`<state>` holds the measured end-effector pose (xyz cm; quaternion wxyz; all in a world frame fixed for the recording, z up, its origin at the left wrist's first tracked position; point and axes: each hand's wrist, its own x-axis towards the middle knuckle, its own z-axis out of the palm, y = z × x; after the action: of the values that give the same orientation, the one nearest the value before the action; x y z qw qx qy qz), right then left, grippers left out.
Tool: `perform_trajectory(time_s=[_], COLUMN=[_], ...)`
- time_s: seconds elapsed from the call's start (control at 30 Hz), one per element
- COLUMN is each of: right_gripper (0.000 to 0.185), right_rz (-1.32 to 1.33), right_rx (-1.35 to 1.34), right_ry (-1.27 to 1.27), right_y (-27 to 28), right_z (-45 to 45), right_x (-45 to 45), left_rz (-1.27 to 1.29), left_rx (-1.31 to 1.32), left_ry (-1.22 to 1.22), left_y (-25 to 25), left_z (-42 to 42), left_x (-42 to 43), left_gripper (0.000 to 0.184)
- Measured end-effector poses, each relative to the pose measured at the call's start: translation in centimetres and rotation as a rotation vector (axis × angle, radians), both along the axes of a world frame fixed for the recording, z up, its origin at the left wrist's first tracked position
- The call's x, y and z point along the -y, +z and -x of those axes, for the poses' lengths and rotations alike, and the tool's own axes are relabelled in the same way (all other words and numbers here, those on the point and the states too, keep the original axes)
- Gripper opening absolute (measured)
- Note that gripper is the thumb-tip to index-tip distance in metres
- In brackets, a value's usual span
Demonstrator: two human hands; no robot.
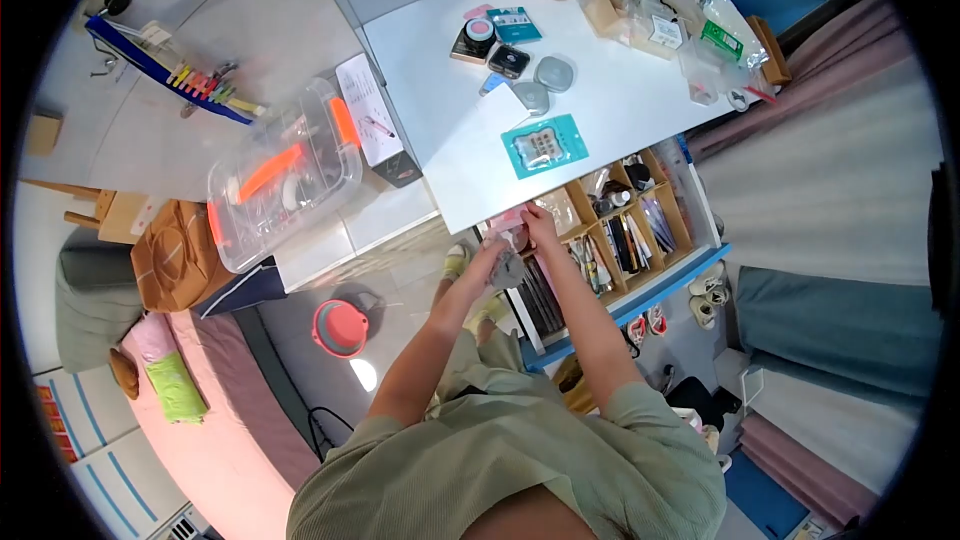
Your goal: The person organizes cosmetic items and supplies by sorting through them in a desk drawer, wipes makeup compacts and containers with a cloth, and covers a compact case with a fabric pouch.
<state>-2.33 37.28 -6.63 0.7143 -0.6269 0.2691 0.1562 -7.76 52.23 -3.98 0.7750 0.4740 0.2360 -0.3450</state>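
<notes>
My left hand (487, 258) is closed around a crumpled grey cloth (507, 268) that hangs over the left end of the open drawer (625, 290). Close beside it, my right hand (541, 227) pinches a small pink item (507, 220) at the front edge of the white desk (450, 155). Below my hands, the drawer's wooden dividers separate pens, dark flat items and small bottles. A teal packet (545, 146) lies on the desk just above the drawer.
Round cases (553, 74) and a black compact (509, 61) sit on the desk. Clear bags and boxes (660, 25) crowd its far right. A clear bin with orange handles (285, 175) stands at left, above a pink basin (340, 328) on the floor.
</notes>
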Motion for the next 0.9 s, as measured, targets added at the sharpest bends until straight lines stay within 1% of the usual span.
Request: perform_trajectory(time_s=[0.1, 0.2, 0.3, 0.4, 0.5, 0.57, 0.6, 0.7, 0.77, 0.8, 0.83, 0.87, 0.9], right_gripper=[0.026, 0.025, 0.024, 0.023, 0.022, 0.021, 0.021, 0.027, 0.03, 0.031, 0.033, 0.035, 0.038], right_rz=[0.619, 0.942, 0.941, 0.933, 0.795, 0.817, 0.828, 0.695, 0.767, 0.805, 0.781, 0.757, 0.733], right_rx=[0.229, 0.201, 0.175, 0.161, 0.252, 0.209, 0.188, 0.13, 0.119, 0.114, 0.131, 0.147, 0.163], right_ry=[0.287, 0.387, 0.433, 0.436, 0.357, 0.351, 0.348, 0.341, 0.374, 0.39, 0.38, 0.369, 0.36], right_y=[-0.4, 2.4, 3.4, 2.9, 1.7, 0.7, 0.7, 0.7, 1.6, 1.2, 0.8, 0.4, -0.1], right_z=[-0.7, -1.0, -1.3, -1.4, -1.4, -1.4, -1.4, -1.4, -1.2, -1.1, -0.9, -0.7, -0.4], right_x=[0.7, 0.6, 0.6, 0.5, 0.5, 0.5, 0.4, 0.5, 0.3, 0.4, 0.6, 0.8, 1.0], left_rz=[-0.011, -0.018, -0.2, -0.298, -0.131, -0.11, -0.1, -0.186, -0.058, 0.007, -0.045, -0.001, 0.042], left_rx=[0.003, 0.057, 0.135, 0.063, 0.13, 0.111, 0.102, 0.097, 0.007, -0.038, -0.076, -0.092, -0.108], left_ry=[-0.065, -0.039, 0.004, 0.019, -0.045, -0.058, -0.065, -0.054, -0.023, -0.007, 0.03, 0.009, -0.012], left_y=[0.9, 0.1, 1.0, 4.1, 2.6, 0.7, 0.7, 1.0, -3.5, -3.0, -2.4, -1.9, -0.2], left_z=[-0.5, -0.2, 0.4, 0.7, 0.1, -0.6, -1.1, -1.5, -1.8, -2.2, -2.1, -2.0, -2.0], left_x=[0.2, 0.7, 1.7, 2.1, 2.1, 2.5, 2.8, 3.8, 3.4, 3.4, 3.6, 3.5, 3.1], left_gripper=[0.03, 0.038, 0.057, 0.075, 0.058, 0.059, 0.06, 0.047, 0.037, 0.032, 0.025, 0.025, 0.026])
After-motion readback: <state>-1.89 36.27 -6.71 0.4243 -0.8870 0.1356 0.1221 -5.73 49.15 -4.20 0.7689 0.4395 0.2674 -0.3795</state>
